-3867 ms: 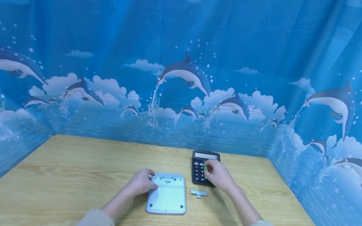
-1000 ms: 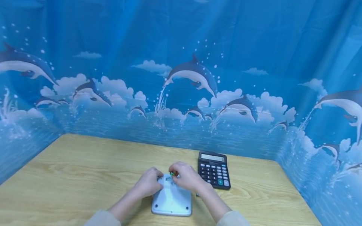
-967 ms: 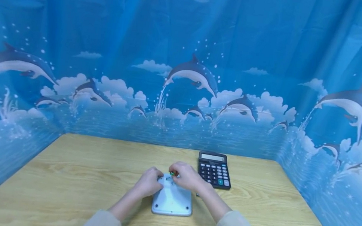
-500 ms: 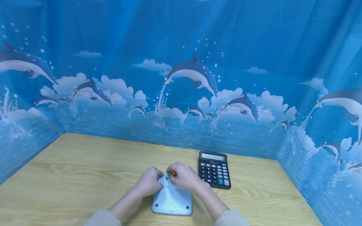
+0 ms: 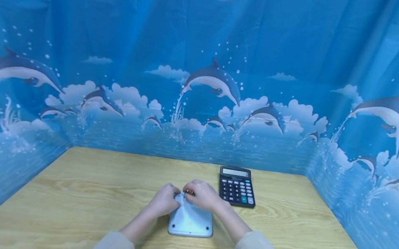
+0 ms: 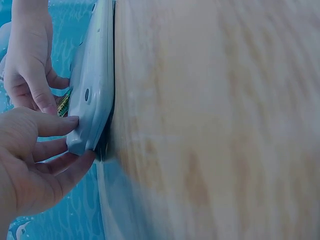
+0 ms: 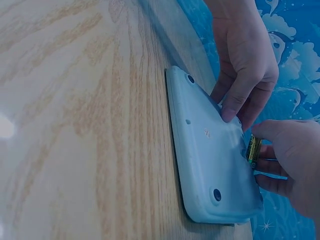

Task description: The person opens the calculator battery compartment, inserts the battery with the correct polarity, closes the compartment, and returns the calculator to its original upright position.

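Observation:
A pale, flat, calculator-sized device (image 5: 191, 222) lies on the table with its back up, dark round feet (image 7: 217, 194) showing near its corners. My left hand (image 5: 164, 201) holds its far-left corner, thumb over the back and fingers at the edge and underneath, as the left wrist view (image 6: 40, 160) shows. Between the thumb and fingers of my right hand (image 5: 201, 195) is a green-and-gold battery (image 7: 254, 150), held right at the device's far edge. The battery slot there is mostly hidden behind the fingers.
A black calculator (image 5: 235, 191) lies face up behind and to the right of the device. The wooden table (image 5: 92, 207) ends at a blue dolphin-print curtain (image 5: 135, 71) at the back and sides.
Since the earliest frame, my right hand has moved left from over the black calculator to the device's far edge with the battery. Lately the battery has lowered slightly; the left hand keeps its hold.

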Demonstrator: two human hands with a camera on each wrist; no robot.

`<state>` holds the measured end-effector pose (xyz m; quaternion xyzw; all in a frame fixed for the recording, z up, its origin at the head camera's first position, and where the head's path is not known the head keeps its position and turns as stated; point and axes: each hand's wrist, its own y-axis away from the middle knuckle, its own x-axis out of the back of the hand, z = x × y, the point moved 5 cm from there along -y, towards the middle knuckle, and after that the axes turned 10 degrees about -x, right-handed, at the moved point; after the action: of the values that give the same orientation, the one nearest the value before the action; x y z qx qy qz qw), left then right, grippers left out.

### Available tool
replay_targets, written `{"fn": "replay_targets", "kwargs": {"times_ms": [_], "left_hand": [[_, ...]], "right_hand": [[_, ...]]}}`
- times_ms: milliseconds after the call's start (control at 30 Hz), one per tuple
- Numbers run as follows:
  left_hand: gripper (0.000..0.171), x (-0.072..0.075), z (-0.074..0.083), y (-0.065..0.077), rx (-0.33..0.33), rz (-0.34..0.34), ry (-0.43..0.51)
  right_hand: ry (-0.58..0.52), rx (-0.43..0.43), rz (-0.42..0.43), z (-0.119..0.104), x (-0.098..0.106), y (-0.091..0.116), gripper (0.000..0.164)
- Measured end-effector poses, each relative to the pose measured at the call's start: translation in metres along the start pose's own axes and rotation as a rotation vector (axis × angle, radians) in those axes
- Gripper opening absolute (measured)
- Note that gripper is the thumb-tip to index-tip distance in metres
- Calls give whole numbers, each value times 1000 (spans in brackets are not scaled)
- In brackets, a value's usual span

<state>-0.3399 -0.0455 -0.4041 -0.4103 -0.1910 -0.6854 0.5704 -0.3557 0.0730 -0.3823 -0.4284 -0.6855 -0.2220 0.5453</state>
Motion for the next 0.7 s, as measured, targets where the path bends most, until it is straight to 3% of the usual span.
{"fn": "replay_targets", "kwargs": {"times_ms": [267,700], "left_hand": [[36,1,1,1,-44,13,0],[36,0,0,0,-9,4,9]], "right_hand": [[17,10,19,0,-2,0,19],[-20,-38,28,-2,-6,-2,17]]}}
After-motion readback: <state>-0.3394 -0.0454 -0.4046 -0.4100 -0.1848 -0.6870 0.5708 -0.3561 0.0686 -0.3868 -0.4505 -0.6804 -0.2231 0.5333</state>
